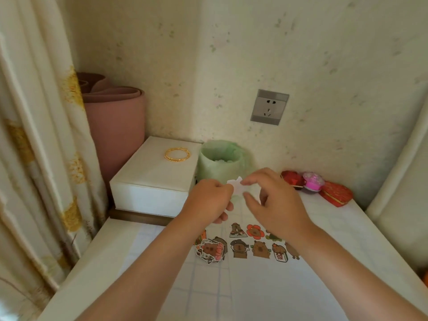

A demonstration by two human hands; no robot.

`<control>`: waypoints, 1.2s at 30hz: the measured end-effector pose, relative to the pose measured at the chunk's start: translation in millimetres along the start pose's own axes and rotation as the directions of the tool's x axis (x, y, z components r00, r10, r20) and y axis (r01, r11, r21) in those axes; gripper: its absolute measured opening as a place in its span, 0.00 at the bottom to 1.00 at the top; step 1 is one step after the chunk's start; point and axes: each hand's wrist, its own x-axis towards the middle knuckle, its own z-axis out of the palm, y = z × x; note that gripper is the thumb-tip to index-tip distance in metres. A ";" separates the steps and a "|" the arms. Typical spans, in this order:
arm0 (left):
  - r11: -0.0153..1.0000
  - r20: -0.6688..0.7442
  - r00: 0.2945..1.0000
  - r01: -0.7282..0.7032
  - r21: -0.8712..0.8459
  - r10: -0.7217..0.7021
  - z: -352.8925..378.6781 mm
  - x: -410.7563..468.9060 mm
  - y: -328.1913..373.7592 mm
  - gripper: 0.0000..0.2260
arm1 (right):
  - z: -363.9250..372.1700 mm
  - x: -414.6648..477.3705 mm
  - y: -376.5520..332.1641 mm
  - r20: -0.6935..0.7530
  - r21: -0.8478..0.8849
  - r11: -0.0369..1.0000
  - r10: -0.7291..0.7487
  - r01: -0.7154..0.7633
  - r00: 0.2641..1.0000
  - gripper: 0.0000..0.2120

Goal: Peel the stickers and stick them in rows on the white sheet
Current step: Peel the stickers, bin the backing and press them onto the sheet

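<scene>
**Bare forearms, bare hands**

Two forearms are showing, and both are bare along their whole visible length. The left forearm (143, 262) is filling the near left of the view, and the right forearm (342, 269) is filling the near right. The wide lens is making each one look broad close to the camera and slimmer toward the wrist. The left hand (208, 200) and the right hand (275, 205), farther in, are bare as well, showing rounded knuckles and short, blunt fingertips. The skin is looking smooth under soft, even light. The nails are blurring too much to describe.
</scene>
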 end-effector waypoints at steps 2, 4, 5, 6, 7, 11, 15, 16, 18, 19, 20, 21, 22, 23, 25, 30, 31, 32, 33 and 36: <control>0.997 0.064 0.996 0.069 -0.034 -0.067 12.0 0.4 1.6 0.08 | -5.8 -15.6 5.9 0.052 -0.057 0.997 -0.046 0.049 0.998 0.11; 0.988 0.123 0.983 0.143 -0.059 -0.135 22.8 0.7 3.0 0.08 | -8.6 -25.4 16.0 0.044 -0.105 0.991 -0.074 0.079 0.996 0.10; 0.983 0.148 0.976 0.172 -0.066 -0.161 27.5 0.6 3.4 0.07 | -9.8 -28.2 21.7 0.022 -0.123 0.988 -0.088 0.090 0.996 0.09; 0.978 0.171 0.969 0.193 -0.077 -0.177 31.6 0.8 3.2 0.07 | -11.0 -29.9 27.1 -0.002 -0.140 0.984 -0.108 0.107 0.994 0.08; 0.973 0.197 0.963 0.207 -0.098 -0.185 35.3 0.9 2.7 0.06 | -12.2 -30.5 31.3 -0.024 -0.160 0.978 -0.139 0.134 0.990 0.06; 0.940 0.322 0.930 0.259 -0.223 -0.180 45.8 3.3 -1.7 0.05 | -18.0 -31.0 44.5 -0.067 -0.192 0.961 -0.215 0.198 0.974 0.01; 0.887 0.443 0.882 0.327 -0.326 -0.162 52.0 6.9 -3.5 0.10 | -25.7 -31.0 53.1 -0.100 0.065 0.995 0.079 -0.073 0.992 0.02; 0.878 0.461 0.875 0.332 -0.344 -0.151 54.0 7.7 -3.5 0.14 | -27.5 -30.4 54.4 -0.084 0.185 0.964 0.207 -0.189 0.975 0.03; 0.857 0.456 0.877 0.345 -0.383 -0.149 60.0 8.6 -2.7 0.20 | -32.5 -27.9 55.4 -0.018 0.375 0.837 0.437 -0.399 0.899 0.03; 0.848 0.426 0.892 0.340 -0.406 -0.153 63.9 9.0 -2.4 0.20 | -35.3 -27.1 56.8 0.025 0.437 0.762 0.521 -0.478 0.853 0.02; 0.858 0.372 0.916 0.310 -0.409 -0.153 68.2 9.5 -2.1 0.19 | -38.4 -27.5 59.0 0.086 0.490 0.677 0.589 -0.549 0.804 0.02; 0.892 0.300 0.943 0.255 -0.372 -0.144 72.2 10.3 -1.9 0.17 | -41.6 -28.9 61.7 0.166 0.536 0.576 0.645 -0.617 0.746 0.03; 0.932 0.231 0.965 0.193 -0.307 -0.124 75.9 11.0 -1.9 0.14 | -44.4 -31.4 64.7 0.253 0.567 0.470 0.682 -0.676 0.687 0.03; 0.960 0.182 0.979 0.140 -0.243 -0.097 79.4 11.7 -2.1 0.11 | -46.6 -34.3 67.6 0.327 0.576 0.383 0.702 -0.722 0.633 0.03; 0.979 0.164 0.984 0.098 -0.179 -0.069 86.1 12.5 -2.1 0.08 | -48.7 -40.0 73.2 0.413 0.565 0.287 0.713 -0.774 0.566 0.05; 0.992 0.179 0.982 0.083 -0.099 -0.064 100.4 12.9 -2.4 0.05 | -52.9 -48.8 83.9 0.456 0.601 0.190 0.716 -0.776 0.529 0.08; 0.992 0.180 0.982 0.081 -0.096 -0.062 102.5 13.5 -3.0 0.04 | -54.2 -50.1 85.3 0.456 0.599 0.191 0.717 -0.778 0.528 0.08; 0.992 0.184 0.981 0.082 -0.097 -0.063 104.4 14.0 -3.3 0.04 | -55.3 -51.4 86.7 0.452 0.597 0.198 0.718 -0.777 0.530 0.07; 0.991 0.188 0.980 0.084 -0.100 -0.064 106.1 14.2 -3.4 0.04 | -56.2 -52.5 87.7 0.444 0.596 0.208 0.719 -0.775 0.535 0.07; 0.992 0.196 0.979 0.084 -0.095 -0.064 110.9 14.5 -2.5 0.05 | -58.6 -54.9 89.8 0.417 0.590 0.252 0.718 -0.767 0.557 0.05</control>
